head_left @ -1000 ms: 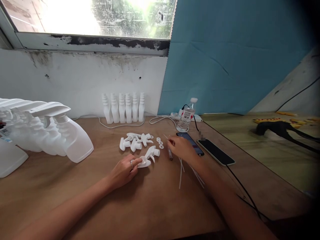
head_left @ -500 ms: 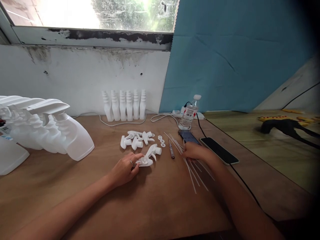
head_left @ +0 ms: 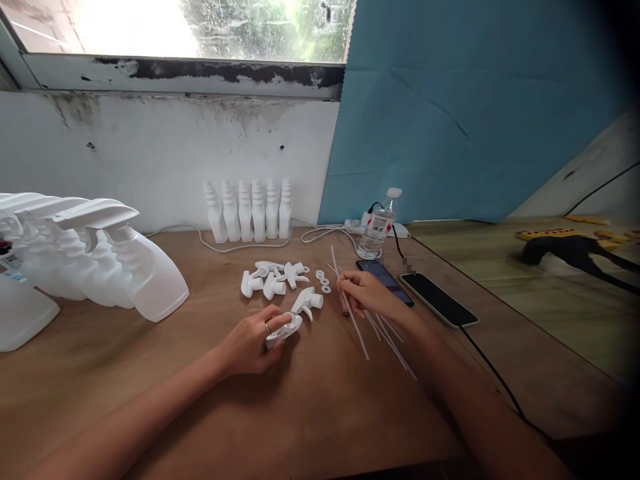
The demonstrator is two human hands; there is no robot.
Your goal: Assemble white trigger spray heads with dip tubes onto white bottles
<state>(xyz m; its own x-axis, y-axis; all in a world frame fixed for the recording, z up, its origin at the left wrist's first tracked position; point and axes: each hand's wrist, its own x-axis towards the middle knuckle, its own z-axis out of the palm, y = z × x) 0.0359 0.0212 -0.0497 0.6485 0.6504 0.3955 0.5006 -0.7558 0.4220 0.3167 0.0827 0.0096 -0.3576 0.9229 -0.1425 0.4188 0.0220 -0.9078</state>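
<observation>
Two hands, left [head_left: 250, 343] clasping nozzle [head_left: 285, 330], right [head_left: 365, 293] tube [head_left: 357, 337]

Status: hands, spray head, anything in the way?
Left hand shut on trigger spray head. Right hand pinching one thin tube, tip raised. Loose tubes and phone close by right hand.

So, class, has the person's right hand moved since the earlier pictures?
Yes. The right hand has shifted left, off the lit phone and towards the pen, and now pinches one white tube.
</observation>
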